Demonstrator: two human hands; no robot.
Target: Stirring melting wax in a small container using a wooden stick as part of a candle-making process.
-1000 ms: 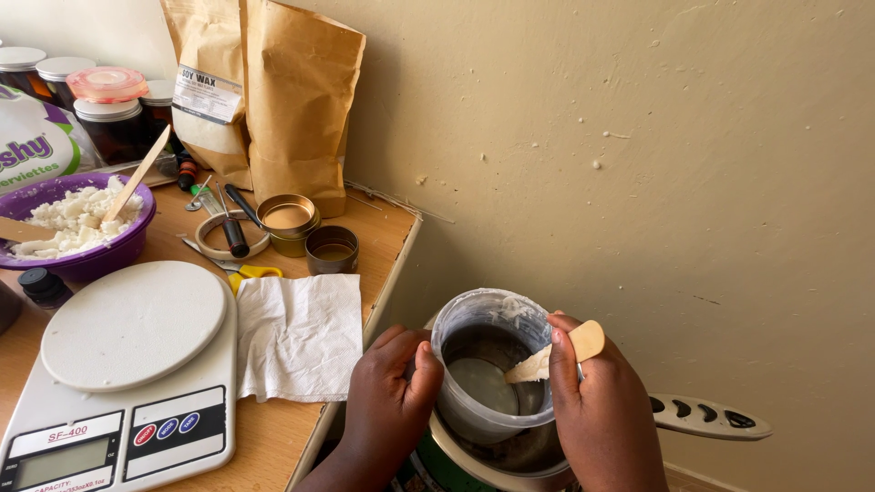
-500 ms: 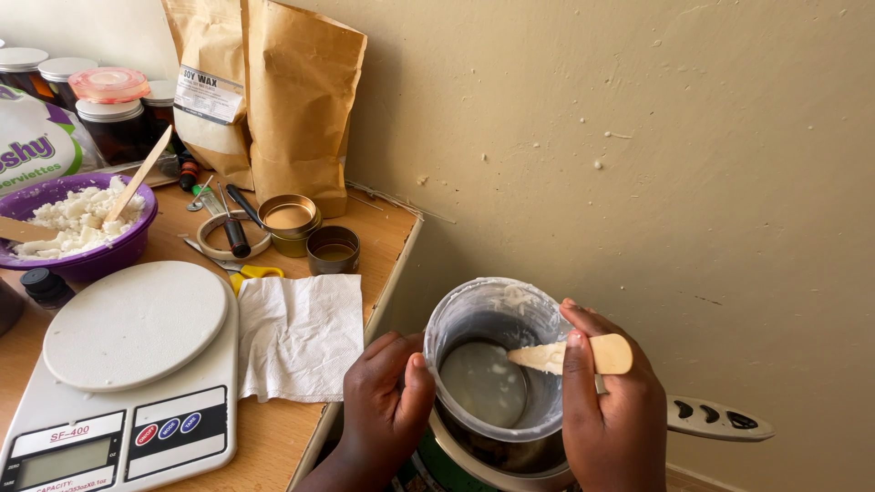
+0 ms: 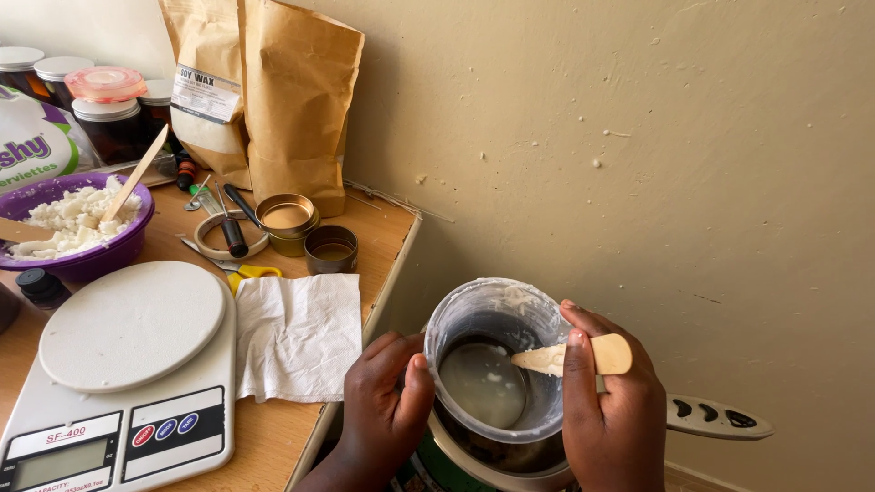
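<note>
In the head view, the left hand is wrapping its grip around the near left wall of a clear plastic container, thumb pressing the rim, fingers curling on the outside. The container is sitting low in a metal pot just off the right edge of the wooden surface, close to a beige wall. Pale melted wax is pooling in its bottom, with a few white flecks floating. The right hand is pinching a flat wooden stick, its grip clenched on the rounded end while the wax-coated tip is reaching into the container above the liquid. On the surface, a white paper napkin is lying just left of the left hand, touching a white kitchen scale. Farther back, two small round tins are standing before two brown paper bags, and a purple bowl of white wax flakes is holding another wooden stick.
</note>
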